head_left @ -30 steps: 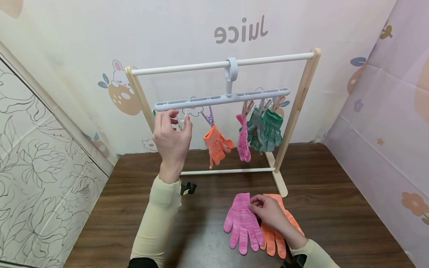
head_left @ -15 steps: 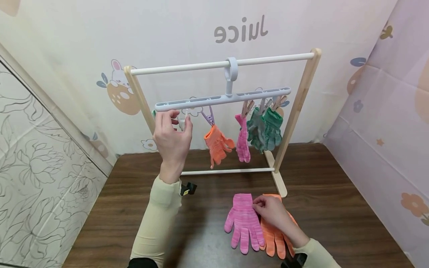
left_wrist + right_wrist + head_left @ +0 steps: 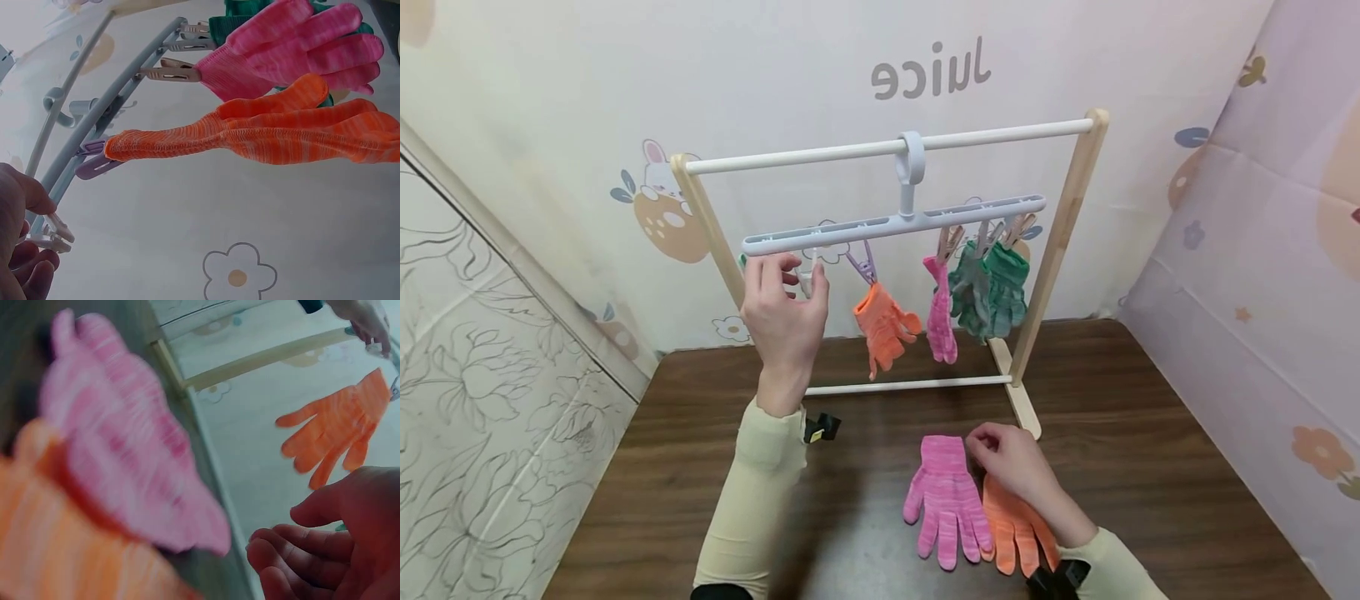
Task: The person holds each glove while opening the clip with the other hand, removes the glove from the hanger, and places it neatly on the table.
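My left hand (image 3: 784,312) is raised under the left end of the pale blue hanger (image 3: 835,237) and pinches a white clothespin (image 3: 57,237) between thumb and fingers. The clothespin's jaws hold nothing. My right hand (image 3: 1018,467) hovers low over the orange glove (image 3: 1018,525) on the table, fingers loosely curled around nothing. In the head view its fingertips are just right of the cuff of a pink glove (image 3: 946,500), which lies flat and overlaps the orange one. Another orange glove (image 3: 886,325) hangs from a purple clothespin (image 3: 865,265) to the right of my left hand.
Farther right on the hanger, a pink glove (image 3: 940,312) and green gloves (image 3: 1003,287) hang from clothespins. The hanger hooks over the white top rod (image 3: 812,153) of a wooden rack (image 3: 1063,242). The rack stands on a dark wood table (image 3: 865,517) before a printed curtain backdrop (image 3: 790,75).
My right hand has drawn slightly right, off the pink glove's cuff edge, and the pink glove on the table has shifted a little. My left hand stays at the white clothespin.
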`<act>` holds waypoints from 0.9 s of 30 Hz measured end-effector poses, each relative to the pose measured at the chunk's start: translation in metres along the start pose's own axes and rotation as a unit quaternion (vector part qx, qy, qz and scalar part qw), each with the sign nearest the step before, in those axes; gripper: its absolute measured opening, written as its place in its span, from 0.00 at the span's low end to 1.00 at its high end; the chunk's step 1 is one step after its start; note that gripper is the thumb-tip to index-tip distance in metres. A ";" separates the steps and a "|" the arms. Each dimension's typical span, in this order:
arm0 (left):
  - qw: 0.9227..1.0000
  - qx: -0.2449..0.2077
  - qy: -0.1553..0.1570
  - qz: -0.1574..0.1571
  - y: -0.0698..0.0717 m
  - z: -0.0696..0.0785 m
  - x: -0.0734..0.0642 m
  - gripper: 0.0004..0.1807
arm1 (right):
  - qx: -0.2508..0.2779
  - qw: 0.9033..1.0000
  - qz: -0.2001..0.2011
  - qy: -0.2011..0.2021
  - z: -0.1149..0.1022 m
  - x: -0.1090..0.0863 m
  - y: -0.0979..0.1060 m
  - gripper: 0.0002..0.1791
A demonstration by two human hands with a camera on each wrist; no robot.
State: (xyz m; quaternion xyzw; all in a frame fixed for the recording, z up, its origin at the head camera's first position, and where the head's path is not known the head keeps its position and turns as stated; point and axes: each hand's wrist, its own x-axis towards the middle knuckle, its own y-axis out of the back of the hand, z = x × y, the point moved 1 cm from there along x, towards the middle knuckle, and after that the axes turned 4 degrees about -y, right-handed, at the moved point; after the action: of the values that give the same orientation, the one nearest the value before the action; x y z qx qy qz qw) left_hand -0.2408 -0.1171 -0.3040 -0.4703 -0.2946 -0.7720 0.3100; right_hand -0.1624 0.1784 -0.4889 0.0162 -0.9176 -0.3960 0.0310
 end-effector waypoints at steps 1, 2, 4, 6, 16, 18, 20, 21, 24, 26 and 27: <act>1.000 0.000 -0.001 -0.001 0.000 0.000 0.000 0.15 | 0.003 1.000 0.006 0.004 -0.004 0.000 0.001 0.03; 1.000 -0.001 -0.001 0.000 -0.001 0.001 0.000 0.15 | 0.005 1.000 0.014 0.010 -0.007 0.001 0.002 0.03; 1.000 -0.001 -0.002 0.001 -0.002 0.001 0.000 0.14 | 0.013 0.999 0.029 0.022 -0.016 0.002 0.005 0.03; 1.000 -0.002 -0.003 0.002 -0.003 0.002 0.000 0.14 | 0.025 0.998 0.045 0.032 -0.025 0.004 0.008 0.03; 1.000 -0.003 -0.002 -0.001 -0.002 0.003 0.000 0.13 | 0.064 0.988 0.124 0.073 -0.059 0.015 0.017 0.04; 1.000 -0.003 -0.001 -0.001 -0.001 0.003 0.000 0.13 | 0.070 0.984 0.139 0.086 -0.066 0.017 0.019 0.04; 1.000 -0.001 0.000 -0.001 0.000 0.003 0.000 0.13 | 0.080 0.980 0.152 0.102 -0.073 0.020 0.020 0.04; 1.000 0.000 0.000 -0.001 0.000 0.004 0.000 0.13 | 0.084 0.977 0.161 0.111 -0.076 0.021 0.021 0.04; 1.000 0.007 0.001 -0.003 0.001 0.004 0.000 0.13 | 0.102 0.968 0.186 0.135 -0.086 0.026 0.021 0.04; 1.000 0.011 0.002 -0.006 0.002 0.005 -0.001 0.13 | 0.113 0.961 0.202 0.151 -0.093 0.030 0.019 0.04; 1.000 0.013 0.002 -0.007 0.002 0.005 -0.001 0.13 | 0.117 0.958 0.210 0.159 -0.097 0.032 0.018 0.04</act>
State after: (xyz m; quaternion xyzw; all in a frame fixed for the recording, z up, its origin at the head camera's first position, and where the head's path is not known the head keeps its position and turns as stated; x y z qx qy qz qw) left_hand -0.2361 -0.1146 -0.3025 -0.4625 -0.3075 -0.7709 0.3117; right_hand -0.1879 0.1190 -0.4084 -0.1110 -0.9235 -0.2626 0.2566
